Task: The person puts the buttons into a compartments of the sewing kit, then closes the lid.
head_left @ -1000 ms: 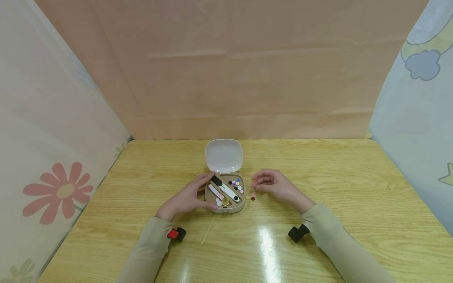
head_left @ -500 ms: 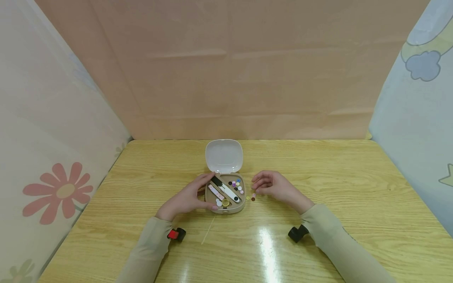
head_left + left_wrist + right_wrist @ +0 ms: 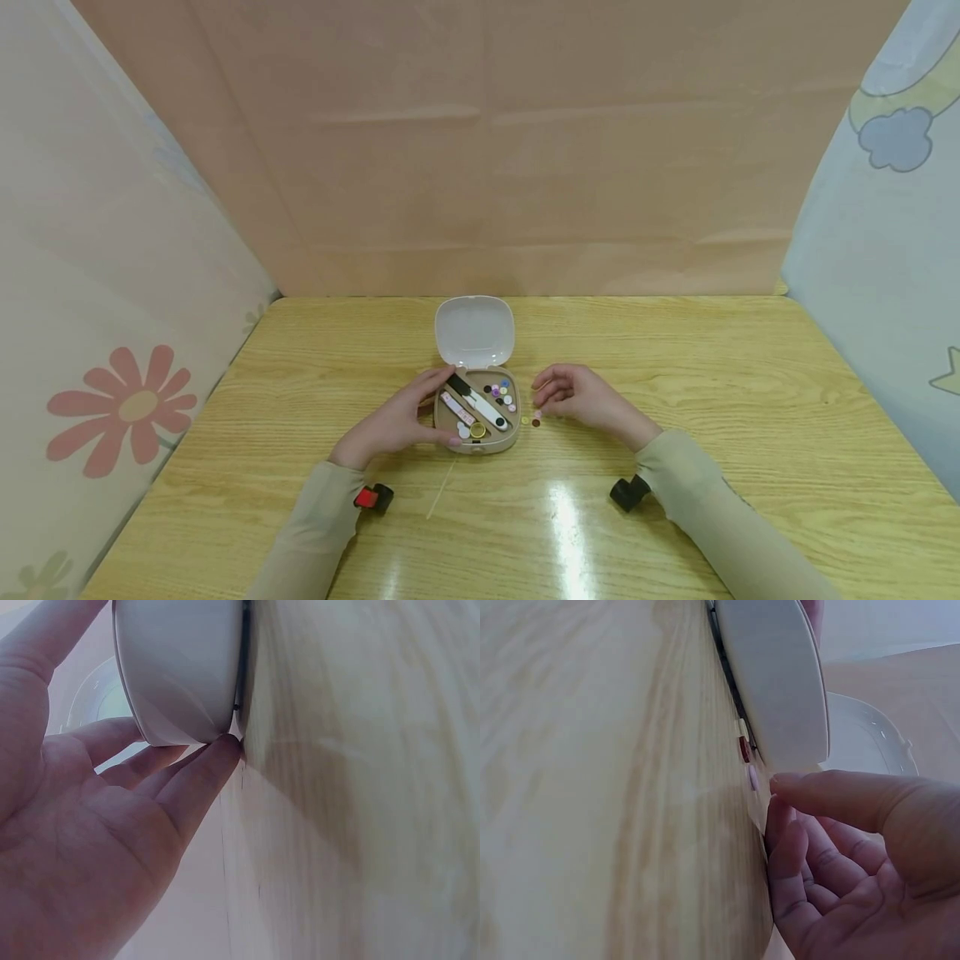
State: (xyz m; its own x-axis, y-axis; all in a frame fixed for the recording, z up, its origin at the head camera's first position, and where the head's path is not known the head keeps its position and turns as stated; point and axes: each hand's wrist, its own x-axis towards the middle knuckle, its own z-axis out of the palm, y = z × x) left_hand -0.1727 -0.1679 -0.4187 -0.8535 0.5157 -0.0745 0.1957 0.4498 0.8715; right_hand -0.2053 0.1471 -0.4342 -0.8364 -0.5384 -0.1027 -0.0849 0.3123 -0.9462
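Observation:
A small sewing box [image 3: 497, 447] stands on the table, its lid [image 3: 475, 332] raised. My left hand [image 3: 393, 423] grips its left side, thumb at the front and fingers at the back corner. Inside lie a black-and-white tool [image 3: 486, 407], a pink-and-white strip [image 3: 458, 407], a gold ring [image 3: 477, 430] and several buttons [image 3: 497, 392]. My right hand [image 3: 588, 398] is low beside the box's right side, fingers curled, thumb tip close to the index finger; I cannot tell whether they pinch anything. Close by lie a yellow button [image 3: 525, 420], a dark red button [image 3: 744, 749] and a pink button [image 3: 753, 778].
A thin pale strand [image 3: 441, 490] lies on the wooden table [image 3: 675, 358] in front of the box. A plain brown backdrop [image 3: 480, 167] rises behind the table, with patterned panels [image 3: 127, 250] on both sides. Black wrist cameras [image 3: 630, 493] sit at both cuffs.
My right hand has lowered very slightly beside the box, its thumb now nearer the pink button. The left hand and the box stay in place.

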